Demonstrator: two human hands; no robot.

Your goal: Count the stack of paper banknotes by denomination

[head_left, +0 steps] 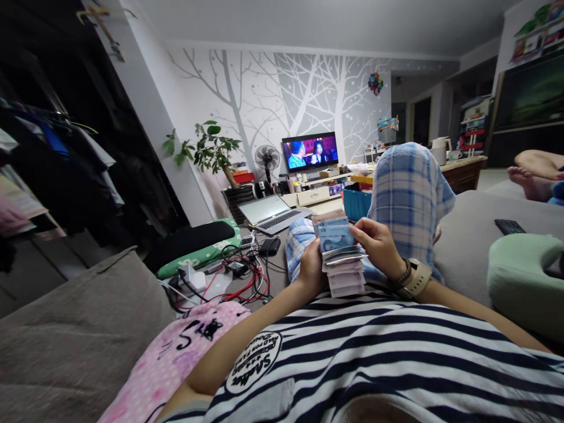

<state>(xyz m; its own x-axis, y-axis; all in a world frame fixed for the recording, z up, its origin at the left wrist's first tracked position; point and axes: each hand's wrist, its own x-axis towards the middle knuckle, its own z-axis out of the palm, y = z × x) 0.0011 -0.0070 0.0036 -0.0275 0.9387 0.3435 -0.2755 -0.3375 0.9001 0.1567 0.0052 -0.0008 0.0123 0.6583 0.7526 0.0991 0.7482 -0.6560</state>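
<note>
A fanned stack of banknotes [337,242] is held up above my lap, blue notes at the top and paler ones hanging below. My left hand [311,262] is closed around the left side of the stack. At the upper right edge of the blue notes, my right hand [374,241] pinches with thumb and fingertips. A pale watch [418,278] and a dark bracelet sit on the right wrist. Behind the notes are my legs in blue plaid trousers [403,200], the right knee raised.
Left of me, an open laptop [275,214], tangled cables [249,282] and a green cushion [198,249] lie on the sofa. A pale green neck pillow [513,273] and a remote [509,226] are at the right. Another person's bare foot [524,179] shows at the far right.
</note>
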